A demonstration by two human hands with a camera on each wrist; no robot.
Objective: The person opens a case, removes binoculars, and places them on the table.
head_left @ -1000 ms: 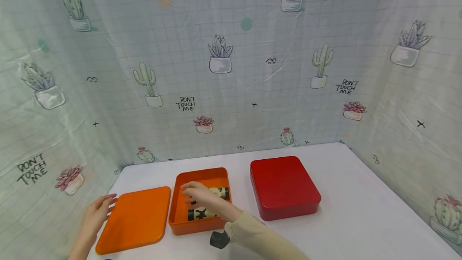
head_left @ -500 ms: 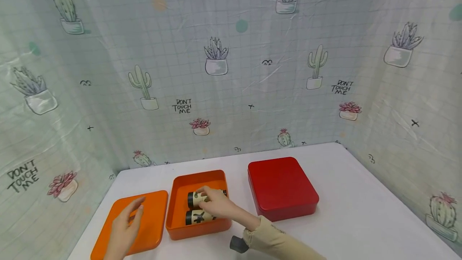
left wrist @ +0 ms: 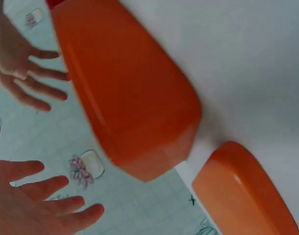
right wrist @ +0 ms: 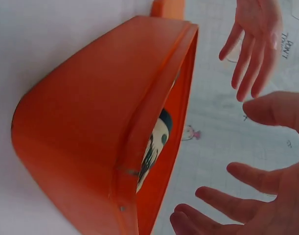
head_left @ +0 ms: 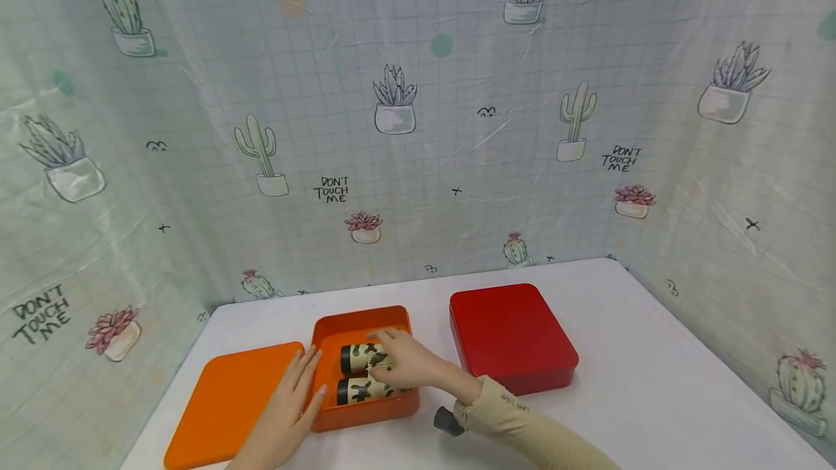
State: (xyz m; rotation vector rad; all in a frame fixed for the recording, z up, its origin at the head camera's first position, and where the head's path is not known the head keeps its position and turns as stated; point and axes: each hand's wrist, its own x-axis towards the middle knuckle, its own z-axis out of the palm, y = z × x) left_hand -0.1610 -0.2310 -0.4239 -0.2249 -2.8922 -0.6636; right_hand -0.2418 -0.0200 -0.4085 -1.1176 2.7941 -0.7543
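Observation:
An orange box stands lidless on the table. Inside it, two camouflage-patterned tubes with black ends lie side by side: the farther tube and the nearer tube. My right hand is over their right part, partly hiding them. In the right wrist view its fingers are spread and hold nothing. My left hand is at the box's left side, fingers extended by the rim. The left wrist view shows those fingers apart, with nothing in them.
An orange lid lies flat left of the box, partly behind my left forearm. To the right is a closed red box. A cactus-print curtain surrounds the white table. A small black device is at my right wrist.
My left hand has moved right, from the lid's left edge across the lid to the orange box. My right hand has shifted rightward over the tubes, uncovering their left ends.

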